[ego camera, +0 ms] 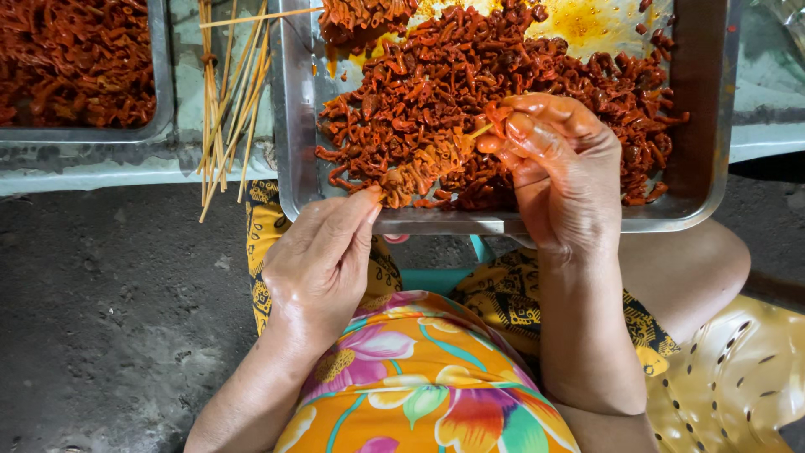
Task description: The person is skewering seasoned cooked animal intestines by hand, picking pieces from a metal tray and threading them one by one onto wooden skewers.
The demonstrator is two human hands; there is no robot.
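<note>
Head view, looking down at your lap and work surface. The large steel tray fills the frame from 12 to 2 o'clock; it carries a heap of red-orange marinated meat strips, with oily yellow residue on its bare floor at 12 o'clock. A second tray, also full of red strips, sits at 10 o'clock, well apart from the first across a pale green table edge. Between the two trays lies a loose bundle of bare bamboo sticks, at 11 o'clock.

Your right hand, just right of centre over the large tray, has its fingertips pressed together, pinching a strip of meat at the exposed tip of the skewer. The skewer lies above the tray's near rim, slanting from 8 o'clock up toward 2 o'clock, and is already packed with meat along most of its length.

Your left hand, at 7 o'clock from centre, pinches the skewer's lower end between thumb and fingertips, just beside the tray's near rim.

A plastic stool with slotted holes shows at 4 o'clock.
</note>
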